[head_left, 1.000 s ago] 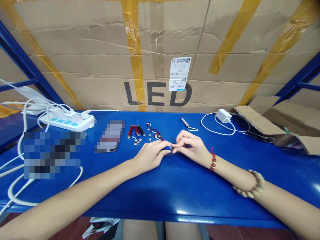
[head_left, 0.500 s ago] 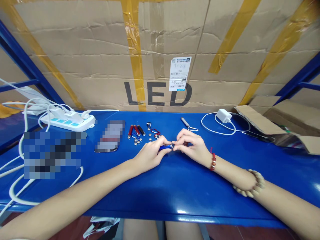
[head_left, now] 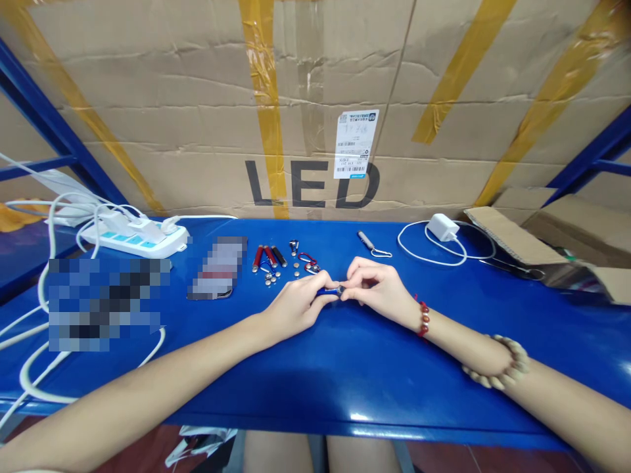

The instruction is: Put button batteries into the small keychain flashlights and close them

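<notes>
Between the thumb and fingers of my left hand lies a small blue keychain flashlight, held level above the table. Its silver end points right. My right hand is closed in a pinch at that end, thumb and index fingertip touching it; any small part between those fingertips is hidden. Behind my left hand lie red flashlight tubes, a black tube and several button cells. Near them are a blue clip, a red carabiner clip and a small dark metal end piece.
A grey flashlight with a clip lies beyond my right hand. On the right are a white charger with cable and a pair of scissors. A phone and a power strip sit left. A large carton stands behind.
My right fingers have shifted slightly at the silver end of the blue flashlight, and the right wrist has turned a little. My left hand keeps its hold almost unmoved.
</notes>
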`<state>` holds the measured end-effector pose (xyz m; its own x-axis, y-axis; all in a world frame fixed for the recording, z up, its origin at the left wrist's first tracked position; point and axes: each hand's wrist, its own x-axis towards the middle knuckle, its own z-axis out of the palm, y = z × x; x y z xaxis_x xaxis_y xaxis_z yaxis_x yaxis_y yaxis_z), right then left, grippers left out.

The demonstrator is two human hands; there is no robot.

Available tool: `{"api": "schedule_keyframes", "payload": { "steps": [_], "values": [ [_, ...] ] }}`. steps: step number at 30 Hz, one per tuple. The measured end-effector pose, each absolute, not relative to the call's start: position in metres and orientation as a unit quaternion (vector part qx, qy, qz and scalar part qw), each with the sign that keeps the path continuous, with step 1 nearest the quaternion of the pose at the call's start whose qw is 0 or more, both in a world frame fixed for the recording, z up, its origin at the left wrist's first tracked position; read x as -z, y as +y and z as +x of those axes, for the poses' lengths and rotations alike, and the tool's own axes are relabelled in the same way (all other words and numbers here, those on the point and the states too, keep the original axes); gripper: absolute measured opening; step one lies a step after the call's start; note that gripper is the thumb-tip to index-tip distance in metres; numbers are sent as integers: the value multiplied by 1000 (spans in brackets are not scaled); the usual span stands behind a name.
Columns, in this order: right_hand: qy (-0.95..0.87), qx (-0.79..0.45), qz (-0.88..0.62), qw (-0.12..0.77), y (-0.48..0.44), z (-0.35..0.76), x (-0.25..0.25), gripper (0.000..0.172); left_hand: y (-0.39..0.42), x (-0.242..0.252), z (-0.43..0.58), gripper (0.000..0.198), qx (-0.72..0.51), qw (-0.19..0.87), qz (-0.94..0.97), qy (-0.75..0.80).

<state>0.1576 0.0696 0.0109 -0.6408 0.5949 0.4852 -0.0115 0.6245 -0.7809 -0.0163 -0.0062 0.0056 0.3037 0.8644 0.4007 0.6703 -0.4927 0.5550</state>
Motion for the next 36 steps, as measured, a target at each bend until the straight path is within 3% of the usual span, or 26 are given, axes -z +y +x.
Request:
{"api": "schedule_keyframes", "payload": {
  "steps": [12,36],
  "values": [
    [-818,-389,-203,372,69,156,-8,27,-6,-2,-17,12,-336,63,817,465],
    [-791,-432,-249,354,67,152,-7,31,-6,-5,-13,13,-307,61,796,518]
  ]
}}
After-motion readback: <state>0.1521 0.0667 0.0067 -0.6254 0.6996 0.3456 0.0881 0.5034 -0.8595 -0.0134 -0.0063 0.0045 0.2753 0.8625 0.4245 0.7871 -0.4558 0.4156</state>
